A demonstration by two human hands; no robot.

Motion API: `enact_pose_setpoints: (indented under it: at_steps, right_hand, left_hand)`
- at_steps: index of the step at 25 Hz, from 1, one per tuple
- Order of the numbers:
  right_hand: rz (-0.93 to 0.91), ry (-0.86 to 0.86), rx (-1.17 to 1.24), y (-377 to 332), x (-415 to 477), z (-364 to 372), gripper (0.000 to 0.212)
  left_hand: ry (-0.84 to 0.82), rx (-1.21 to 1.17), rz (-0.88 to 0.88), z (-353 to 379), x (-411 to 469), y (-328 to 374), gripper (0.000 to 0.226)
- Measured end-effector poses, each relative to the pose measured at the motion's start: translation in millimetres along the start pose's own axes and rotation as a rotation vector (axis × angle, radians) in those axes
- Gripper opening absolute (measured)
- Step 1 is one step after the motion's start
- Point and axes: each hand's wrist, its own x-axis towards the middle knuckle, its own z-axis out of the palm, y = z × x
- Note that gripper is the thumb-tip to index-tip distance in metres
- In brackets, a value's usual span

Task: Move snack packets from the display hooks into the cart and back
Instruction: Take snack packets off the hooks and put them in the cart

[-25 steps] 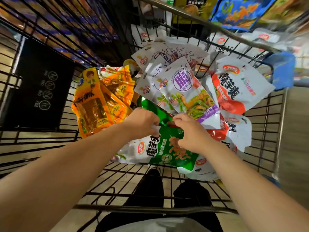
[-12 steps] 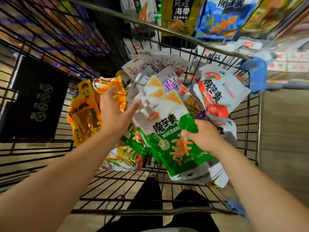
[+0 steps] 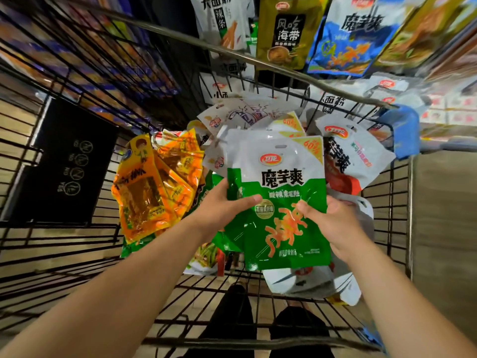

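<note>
A stack of green-and-white snack packets (image 3: 278,192) is held upright above the wire cart (image 3: 397,228). My left hand (image 3: 222,208) grips the stack's left edge, thumb across the front. My right hand (image 3: 333,223) grips the right edge. At least two more packets sit behind the front one in the stack. Under and around them the cart holds orange packets (image 3: 154,192) at the left, red-and-white packets (image 3: 348,161) at the right and purple-print white packets (image 3: 245,115) at the back.
Beyond the cart's far rim hang display packets: a white one (image 3: 224,19), an olive one (image 3: 286,32) and a blue one (image 3: 348,34). A black sign panel (image 3: 67,161) covers the cart's left wall. A blue plastic corner (image 3: 402,130) is at the right. My legs show below.
Both hands gathered green packets from the pile and lifted them up. My left hand moved from open over the orange packets onto the stack's left edge.
</note>
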Motion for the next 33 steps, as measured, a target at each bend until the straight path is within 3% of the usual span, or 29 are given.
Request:
enact_pose_setpoints:
  at_steps: [3, 5, 8, 12, 15, 18, 21, 25, 27, 30, 33]
  right_hand:
    - [-0.069, 0.011, -0.16, -2.6, -7.0, 13.6, 0.012]
    - [-0.057, -0.017, -0.07, -3.5, -9.8, 20.9, 0.016]
    - [0.082, -0.061, 0.114, -2.4, -5.7, 23.2, 0.043]
    - [0.194, -0.029, 0.239, 8.6, -3.6, 29.1, 0.028]
    - [0.194, 0.035, 0.203, 12.2, -3.6, 28.3, 0.028]
    - [0.111, 0.101, -0.019, 1.1, -6.8, 22.4, 0.017]
    - [-0.026, 0.16, -0.189, -21.7, -18.3, 19.7, 0.022]
    - [-0.124, 0.185, -0.391, -63.6, -53.6, 19.9, 0.068]
    - [-0.173, 0.118, -0.354, -87.1, -81.5, 16.4, 0.083]
    - [-0.303, -0.018, -0.288, -119.7, -121.6, 10.9, 0.069]
    - [-0.382, -0.005, -0.264, -148.5, -154.3, 5.0, 0.048]
  left_hand:
    - [-0.033, 0.087, 0.069, 6.7, -1.8, -0.5, 0.053]
    - [-0.005, 0.033, 0.04, 5.5, -0.3, -3.1, 0.047]
    - [0.035, -0.059, -0.038, 3.2, 4.3, -11.9, 0.046]
    - [0.046, -0.118, -0.115, 7.0, 12.5, -17.5, 0.067]
    - [0.083, -0.1, -0.114, 8.8, 19.4, -14.2, 0.068]
    - [0.149, -0.099, -0.088, 16.2, 17.5, -9.6, 0.079]
    - [0.087, -0.22, -0.047, 23.5, 6.2, 6.9, 0.073]
    - [-0.013, -0.208, 0.052, 23.5, -25.4, 48.4, 0.085]
    - [-0.039, -0.171, 0.1, 18.7, -46.3, 66.4, 0.079]
    - [-0.016, -0.204, 0.184, 8.8, -76.2, 89.1, 0.072]
    - [-0.023, -0.195, 0.258, 8.2, -107.5, 113.3, 0.079]
